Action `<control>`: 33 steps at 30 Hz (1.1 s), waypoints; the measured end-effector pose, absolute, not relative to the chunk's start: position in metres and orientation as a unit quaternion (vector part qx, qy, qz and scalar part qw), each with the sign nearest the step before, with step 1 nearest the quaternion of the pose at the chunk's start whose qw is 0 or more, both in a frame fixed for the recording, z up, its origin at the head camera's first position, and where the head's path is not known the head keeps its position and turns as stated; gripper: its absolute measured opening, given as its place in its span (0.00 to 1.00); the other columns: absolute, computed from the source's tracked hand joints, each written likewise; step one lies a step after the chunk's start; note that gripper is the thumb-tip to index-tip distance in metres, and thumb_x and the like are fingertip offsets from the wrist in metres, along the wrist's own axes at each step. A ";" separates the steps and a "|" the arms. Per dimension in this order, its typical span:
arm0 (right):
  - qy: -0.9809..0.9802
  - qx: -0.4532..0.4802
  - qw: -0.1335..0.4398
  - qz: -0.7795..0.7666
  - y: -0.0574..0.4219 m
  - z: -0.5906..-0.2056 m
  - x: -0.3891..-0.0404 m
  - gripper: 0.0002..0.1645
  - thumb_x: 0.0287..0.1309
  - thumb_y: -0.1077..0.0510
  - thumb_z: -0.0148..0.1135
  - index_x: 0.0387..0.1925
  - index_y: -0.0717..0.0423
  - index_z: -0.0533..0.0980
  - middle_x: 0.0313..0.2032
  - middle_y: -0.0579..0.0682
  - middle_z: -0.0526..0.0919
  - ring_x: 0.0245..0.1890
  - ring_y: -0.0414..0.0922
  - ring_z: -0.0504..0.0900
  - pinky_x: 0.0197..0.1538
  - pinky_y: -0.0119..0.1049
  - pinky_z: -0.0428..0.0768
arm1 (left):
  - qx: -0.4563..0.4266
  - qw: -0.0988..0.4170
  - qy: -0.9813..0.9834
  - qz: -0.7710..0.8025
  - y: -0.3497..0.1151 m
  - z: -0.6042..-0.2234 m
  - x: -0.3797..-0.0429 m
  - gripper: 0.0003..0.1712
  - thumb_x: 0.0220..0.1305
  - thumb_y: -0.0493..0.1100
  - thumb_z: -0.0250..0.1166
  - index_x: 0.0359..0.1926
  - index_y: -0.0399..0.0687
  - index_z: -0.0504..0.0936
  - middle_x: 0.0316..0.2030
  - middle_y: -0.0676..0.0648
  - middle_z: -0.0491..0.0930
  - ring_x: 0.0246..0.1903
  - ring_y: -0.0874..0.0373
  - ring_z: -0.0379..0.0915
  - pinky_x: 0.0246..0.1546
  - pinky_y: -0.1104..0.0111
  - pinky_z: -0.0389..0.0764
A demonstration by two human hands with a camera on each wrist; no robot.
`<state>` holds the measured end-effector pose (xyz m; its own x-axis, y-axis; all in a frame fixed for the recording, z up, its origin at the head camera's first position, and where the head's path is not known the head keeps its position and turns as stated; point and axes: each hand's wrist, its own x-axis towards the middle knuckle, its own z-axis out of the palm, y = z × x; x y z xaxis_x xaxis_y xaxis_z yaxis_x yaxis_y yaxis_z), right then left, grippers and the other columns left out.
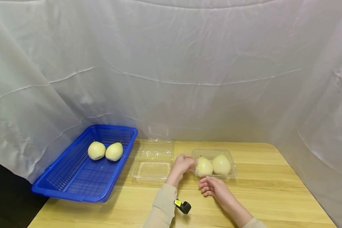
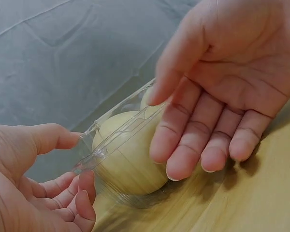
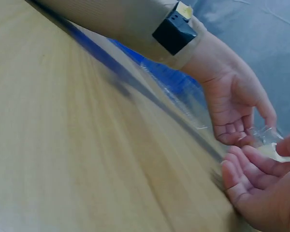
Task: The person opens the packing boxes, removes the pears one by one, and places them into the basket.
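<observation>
A clear plastic clamshell box (image 1: 198, 152) holds two pale yellow pears (image 1: 221, 164), and its lid lies over them. At the box's left side, my left hand (image 1: 183, 165) pinches the rim corner between thumb and fingers, as the left wrist view shows. My right hand (image 1: 216, 189) is at the front edge of the box, palm turned inward and fingers loosely bent. Its thumb (image 2: 176, 63) lies close to the front rim; whether it touches, I cannot tell. In the right wrist view the box is mostly hidden behind the right hand (image 3: 266, 188).
To the left stands a blue plastic basket (image 1: 114, 185) with two more pears (image 1: 114, 151) inside. Between basket and hands lies another clear clamshell box (image 1: 154, 171), its lid laid back. A grey curtain (image 1: 171, 63) hangs behind the wooden table (image 1: 273, 196).
</observation>
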<state>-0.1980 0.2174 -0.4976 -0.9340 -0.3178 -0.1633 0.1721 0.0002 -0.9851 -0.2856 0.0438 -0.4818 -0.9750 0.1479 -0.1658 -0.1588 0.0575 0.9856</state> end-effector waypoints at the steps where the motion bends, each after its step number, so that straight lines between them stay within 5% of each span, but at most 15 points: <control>1: 0.679 -0.039 0.166 -0.714 0.217 -0.498 -0.198 0.26 0.75 0.55 0.38 0.52 0.77 0.70 0.36 0.47 0.83 0.34 0.38 0.80 0.40 0.30 0.82 | -0.004 0.111 0.719 0.686 0.044 -0.481 -0.285 0.29 0.51 0.42 0.71 0.54 0.35 0.75 0.33 0.47 0.80 0.29 0.60 0.74 0.32 0.70 0.77; 11: 0.622 0.080 0.072 -0.775 0.203 -0.506 -0.198 0.24 0.74 0.53 0.44 0.48 0.74 0.73 0.32 0.49 0.84 0.30 0.40 0.82 0.38 0.32 0.84 | -0.002 0.113 0.718 0.687 0.041 -0.479 -0.286 0.28 0.51 0.41 0.71 0.53 0.33 0.77 0.32 0.48 0.80 0.28 0.60 0.75 0.33 0.69 0.78; 18: 0.589 0.111 0.005 -0.800 0.195 -0.514 -0.200 0.15 0.70 0.59 0.49 0.35 0.66 0.78 0.28 0.49 0.84 0.30 0.41 0.83 0.37 0.32 0.85 | -0.004 0.111 0.720 0.685 0.042 -0.479 -0.286 0.21 0.50 0.40 0.70 0.46 0.34 0.82 0.24 0.52 0.76 0.23 0.63 0.69 0.28 0.72 0.74; 33: 0.576 0.116 -0.012 -0.809 0.193 -0.513 -0.201 0.14 0.67 0.64 0.49 0.28 0.62 0.78 0.25 0.50 0.86 0.27 0.43 0.85 0.34 0.31 0.84 | 0.001 0.104 0.778 0.620 0.042 -0.464 -0.275 0.14 0.51 0.44 0.70 0.36 0.39 0.86 0.32 0.47 0.84 0.25 0.58 0.71 0.30 0.67 0.78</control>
<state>-0.2006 0.1934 -0.5129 -0.9728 0.1536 -0.1733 0.1134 -0.3366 -0.9348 -0.2746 0.0422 -0.4635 -0.9783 0.1302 -0.1608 -0.1279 0.2307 0.9646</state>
